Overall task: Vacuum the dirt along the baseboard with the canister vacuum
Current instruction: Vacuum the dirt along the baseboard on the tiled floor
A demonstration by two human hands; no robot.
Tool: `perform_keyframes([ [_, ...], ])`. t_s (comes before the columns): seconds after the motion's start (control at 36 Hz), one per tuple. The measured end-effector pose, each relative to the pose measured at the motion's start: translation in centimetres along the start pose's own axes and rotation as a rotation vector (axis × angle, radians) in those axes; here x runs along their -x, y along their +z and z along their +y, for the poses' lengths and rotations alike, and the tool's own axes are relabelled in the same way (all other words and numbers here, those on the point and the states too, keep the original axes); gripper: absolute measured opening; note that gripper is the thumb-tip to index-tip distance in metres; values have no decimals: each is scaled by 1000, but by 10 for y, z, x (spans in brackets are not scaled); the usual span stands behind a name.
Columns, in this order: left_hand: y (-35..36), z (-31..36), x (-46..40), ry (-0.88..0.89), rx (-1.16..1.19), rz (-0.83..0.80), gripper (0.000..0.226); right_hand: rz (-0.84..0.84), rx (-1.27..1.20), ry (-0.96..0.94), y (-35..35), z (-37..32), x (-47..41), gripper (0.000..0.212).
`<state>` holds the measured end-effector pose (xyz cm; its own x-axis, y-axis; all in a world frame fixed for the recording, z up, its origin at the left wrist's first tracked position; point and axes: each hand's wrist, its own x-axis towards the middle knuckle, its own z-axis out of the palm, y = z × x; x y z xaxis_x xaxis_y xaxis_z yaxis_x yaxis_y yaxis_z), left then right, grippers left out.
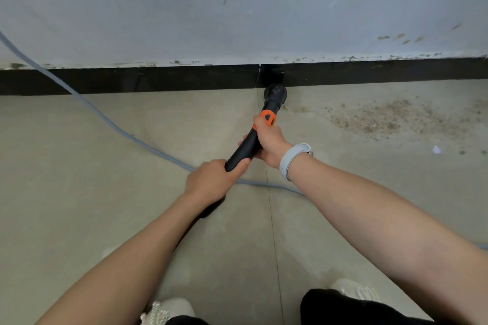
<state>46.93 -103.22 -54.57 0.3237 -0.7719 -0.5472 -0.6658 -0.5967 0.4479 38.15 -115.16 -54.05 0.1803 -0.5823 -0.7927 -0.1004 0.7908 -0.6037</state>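
Dirt lies in 1 brown patch on the floor against the baseboard, just right of the nozzle. 2 hands share 1 black wand, probably for steady aim: right hand wrapped near the orange collar, left hand wrapped lower. 1 grey cord crosses behind.
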Motion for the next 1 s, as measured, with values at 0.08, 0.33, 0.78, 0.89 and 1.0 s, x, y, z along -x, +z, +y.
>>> perform_keyframes([
  [0.08, 3, 6, 1, 21, -10, -21, 62, 35, -41, 8, -6, -1, 1, 20],
  [0.33, -2, -33, 31, -33, 164, -100, 57, -64, 37, 33, 14, 33, 16, 19],
  [0.78, -23, -155, 103, -287, 635, -56, 57, -538, 450, 84, 156, 96, 55, 18],
  [0.89, -24, -172, 117, -336, 661, 12, 56, -559, 532, 81, 181, 110, 65, 22],
  [1.0, -23, -185, 127, -369, 691, 35, 55, -556, 557, 100, 193, 123, 72, 20],
])
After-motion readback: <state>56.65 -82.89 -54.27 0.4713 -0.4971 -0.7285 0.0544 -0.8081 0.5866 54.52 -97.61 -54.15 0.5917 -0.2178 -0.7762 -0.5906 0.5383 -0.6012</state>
